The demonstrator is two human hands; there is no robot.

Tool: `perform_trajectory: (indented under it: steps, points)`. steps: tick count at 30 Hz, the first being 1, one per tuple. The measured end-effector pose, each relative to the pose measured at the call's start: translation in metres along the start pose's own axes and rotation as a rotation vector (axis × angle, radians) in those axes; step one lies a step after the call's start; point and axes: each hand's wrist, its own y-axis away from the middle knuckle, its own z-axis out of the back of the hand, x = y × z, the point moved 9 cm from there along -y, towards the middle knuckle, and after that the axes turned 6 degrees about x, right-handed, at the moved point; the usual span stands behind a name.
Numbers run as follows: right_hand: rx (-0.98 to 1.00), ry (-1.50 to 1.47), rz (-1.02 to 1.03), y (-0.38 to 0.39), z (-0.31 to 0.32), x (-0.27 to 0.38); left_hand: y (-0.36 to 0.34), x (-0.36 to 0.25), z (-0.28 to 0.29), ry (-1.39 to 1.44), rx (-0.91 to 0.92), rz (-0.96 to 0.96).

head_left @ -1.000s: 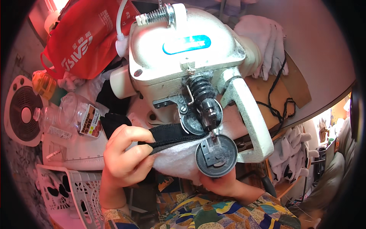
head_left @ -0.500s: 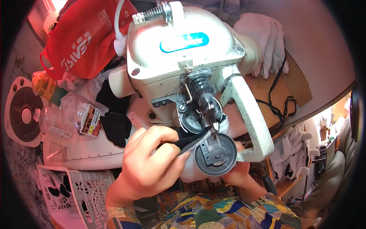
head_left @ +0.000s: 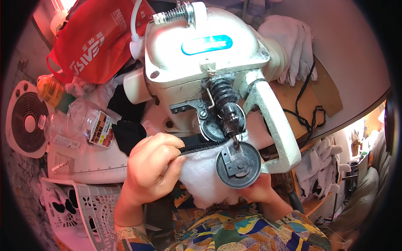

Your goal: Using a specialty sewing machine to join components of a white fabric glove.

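Note:
A white industrial sewing machine [head_left: 171,92] stands before me, its needle mechanism [head_left: 230,119] above a round dark disc [head_left: 247,167]. At the lower left of that disc, my left hand [head_left: 157,165] has its fingers closed on the edge of a dark fabric band [head_left: 199,142] lined with white fleece [head_left: 197,180]. The band runs to where the discs meet under the needle, and the fleece hangs below it. Behind the round disc my right hand [head_left: 257,188] is against the fleece, its fingers mostly hidden.
Left lie a red bag [head_left: 96,37], plastic jar [head_left: 81,121], fan [head_left: 29,117] and black cloth [head_left: 130,136], with a white basket [head_left: 96,209] below. White gloves [head_left: 289,50] and black cord [head_left: 314,117] lie right, more gloves [head_left: 314,167] below. A handle-like arm [head_left: 284,146] juts from the machine.
My left hand went right toward the discs, then slightly back left and up, still gripping the band. More white fleece shows between my hands now.

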Motion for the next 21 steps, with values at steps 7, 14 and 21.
perform_trajectory:
  steps: [7, 14, 21]
  points:
    - [-0.142, 0.021, 0.003, 0.006, 0.011, -0.007, -0.004, -0.026, -0.005, -0.229, -0.036, -0.127]
    - [-0.168, 0.074, 0.002, -0.008, 0.004, 0.039, -0.013, -0.032, -0.015, -0.083, 0.020, -0.050]
    - [-0.052, -0.153, -0.219, -0.004, -0.048, 0.018, -0.003, -0.001, -0.013, 0.325, 0.167, 0.086]
